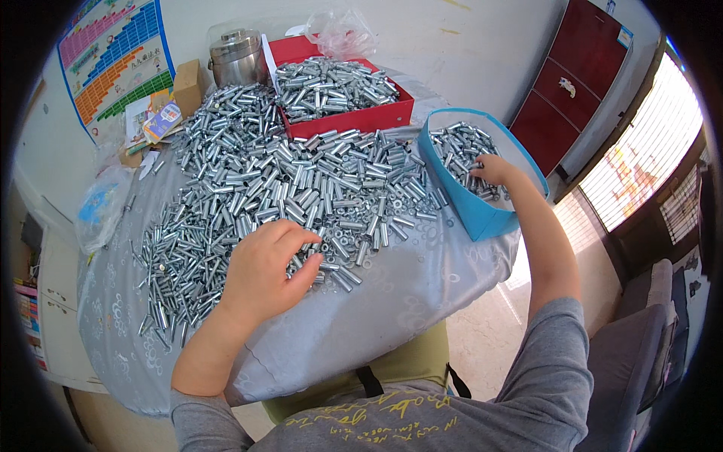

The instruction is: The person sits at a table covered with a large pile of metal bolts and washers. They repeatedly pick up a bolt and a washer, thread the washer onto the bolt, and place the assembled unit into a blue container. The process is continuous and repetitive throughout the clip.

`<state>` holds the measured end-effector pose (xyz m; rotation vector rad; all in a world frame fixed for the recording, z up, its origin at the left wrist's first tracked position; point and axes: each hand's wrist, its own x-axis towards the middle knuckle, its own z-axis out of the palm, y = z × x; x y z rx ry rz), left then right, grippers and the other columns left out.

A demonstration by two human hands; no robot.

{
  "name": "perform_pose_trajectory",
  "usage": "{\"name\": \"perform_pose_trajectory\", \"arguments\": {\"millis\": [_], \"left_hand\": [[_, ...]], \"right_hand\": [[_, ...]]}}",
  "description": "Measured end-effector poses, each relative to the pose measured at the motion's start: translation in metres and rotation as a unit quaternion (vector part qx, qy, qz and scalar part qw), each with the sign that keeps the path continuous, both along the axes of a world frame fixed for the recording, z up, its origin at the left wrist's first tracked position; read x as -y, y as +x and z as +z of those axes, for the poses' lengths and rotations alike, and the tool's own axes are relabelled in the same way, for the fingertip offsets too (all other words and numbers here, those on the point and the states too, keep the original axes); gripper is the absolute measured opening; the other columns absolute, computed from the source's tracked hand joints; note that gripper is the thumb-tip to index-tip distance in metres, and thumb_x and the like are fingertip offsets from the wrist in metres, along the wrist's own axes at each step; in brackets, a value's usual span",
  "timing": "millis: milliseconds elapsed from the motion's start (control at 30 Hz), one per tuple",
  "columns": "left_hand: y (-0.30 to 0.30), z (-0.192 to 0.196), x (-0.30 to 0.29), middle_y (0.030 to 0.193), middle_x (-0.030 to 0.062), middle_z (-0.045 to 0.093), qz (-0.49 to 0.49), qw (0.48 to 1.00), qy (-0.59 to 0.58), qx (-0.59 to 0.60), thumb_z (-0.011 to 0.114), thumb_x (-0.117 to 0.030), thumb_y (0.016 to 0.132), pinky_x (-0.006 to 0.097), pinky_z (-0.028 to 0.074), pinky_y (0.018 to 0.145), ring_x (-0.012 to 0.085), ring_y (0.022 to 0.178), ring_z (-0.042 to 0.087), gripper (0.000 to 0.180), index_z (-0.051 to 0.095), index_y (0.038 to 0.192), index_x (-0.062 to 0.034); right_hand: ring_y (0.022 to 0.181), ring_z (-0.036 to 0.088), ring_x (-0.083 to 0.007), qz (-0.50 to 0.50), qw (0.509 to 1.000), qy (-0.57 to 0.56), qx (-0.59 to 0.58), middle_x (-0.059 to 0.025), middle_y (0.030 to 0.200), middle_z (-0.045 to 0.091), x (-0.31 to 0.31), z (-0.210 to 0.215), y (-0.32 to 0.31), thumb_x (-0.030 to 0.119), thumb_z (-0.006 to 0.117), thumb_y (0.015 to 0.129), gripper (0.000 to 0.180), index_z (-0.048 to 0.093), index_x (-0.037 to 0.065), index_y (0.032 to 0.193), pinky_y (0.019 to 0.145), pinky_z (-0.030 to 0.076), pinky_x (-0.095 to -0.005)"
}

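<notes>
A large heap of silver metal sleeves [263, 177] covers much of the table, with thin bolts [184, 267] massed at its left and small nuts [380, 205] scattered at its right. My left hand [263, 271] hovers at the heap's near edge, thumb and fingers apart, with loose sleeves just beyond the fingertips. My right hand [495, 170] reaches into a blue fabric box [476, 215] partly filled with metal pieces. Its fingers are curled at the pieces, seemingly around a metal sleeve; the palm side is hidden.
Behind the heap, a red box [354, 122] brims with more sleeves, next to a steel pot [238, 59]. A clear plastic bag [343, 34] lies on the red box. Papers and a cardboard box [188, 87] stand at the back left. The grey tablecloth [361, 316] shows in front.
</notes>
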<state>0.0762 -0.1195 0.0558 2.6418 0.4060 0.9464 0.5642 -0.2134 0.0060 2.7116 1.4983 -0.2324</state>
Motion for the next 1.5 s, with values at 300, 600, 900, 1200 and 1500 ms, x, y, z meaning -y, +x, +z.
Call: {"name": "perform_pose_trajectory", "arguments": {"millis": [300, 600, 900, 1200, 1500], "left_hand": [[-0.003, -0.002, -0.004, 0.078, 0.0071, 0.057, 0.004, 1.0, 0.018, 0.013, 0.065, -0.016, 0.072, 0.035, 0.045, 0.06, 0.0256, 0.071, 0.057, 0.015, 0.061, 0.084, -0.0077], [-0.006, 0.0, -0.01, 0.079, 0.0071, 0.057, 0.02, 1.0, 0.008, 0.013, 0.064, -0.016, 0.073, 0.034, 0.045, 0.061, 0.0255, 0.073, 0.057, 0.017, 0.06, 0.086, -0.0069], [-0.015, 0.002, -0.026, 0.114, 0.0142, 0.052, 0.095, 0.992, 0.015, 0.085, 0.057, -0.024, 0.084, 0.035, 0.044, 0.084, 0.0315, 0.103, 0.054, 0.038, 0.051, 0.117, -0.006], [-0.025, -0.005, -0.052, 0.067, 0.0127, 0.057, 0.178, 0.981, -0.075, 0.037, 0.037, -0.038, 0.094, 0.042, 0.043, 0.055, 0.0346, 0.064, 0.057, 0.04, 0.053, 0.075, -0.0067], [-0.021, -0.011, -0.052, 0.07, 0.0151, 0.054, 0.217, 0.975, 0.004, -0.042, 0.047, -0.046, 0.088, 0.043, 0.044, 0.054, 0.0348, 0.064, 0.057, 0.045, 0.045, 0.078, -0.0021]], "right_hand": [[0.1, 0.055, -0.0342, -0.02, 0.988, 0.149, 0.021, -0.02, 0.107, 0.059, 0.008, 0.015, -0.009, 0.036, 0.055, 0.086, 0.041, 0.056, 0.003, 0.11, 0.084, 0.044, -0.0404], [0.091, 0.057, -0.0377, 0.026, 0.98, 0.194, 0.015, -0.0233, 0.098, 0.06, -0.02, 0.073, -0.078, 0.046, 0.037, 0.091, 0.053, 0.059, -0.002, 0.097, 0.08, 0.043, -0.0439], [0.086, 0.057, -0.0354, 0.381, 0.864, 0.213, -0.252, -0.0182, 0.09, 0.061, -0.089, 0.082, -0.306, 0.029, 0.047, 0.089, 0.03, 0.057, 0.001, 0.096, 0.074, 0.044, -0.0416], [0.075, 0.059, -0.0302, 0.406, 0.817, 0.203, -0.356, -0.016, 0.082, 0.062, -0.115, 0.073, -0.334, 0.03, 0.047, 0.089, 0.033, 0.06, 0.0, 0.09, 0.068, 0.045, -0.0369], [0.06, 0.054, -0.0179, 0.307, 0.829, 0.162, -0.438, -0.0094, 0.066, 0.06, -0.12, 0.066, -0.331, 0.035, 0.051, 0.089, 0.04, 0.061, -0.001, 0.079, 0.059, 0.043, -0.0326]]}}
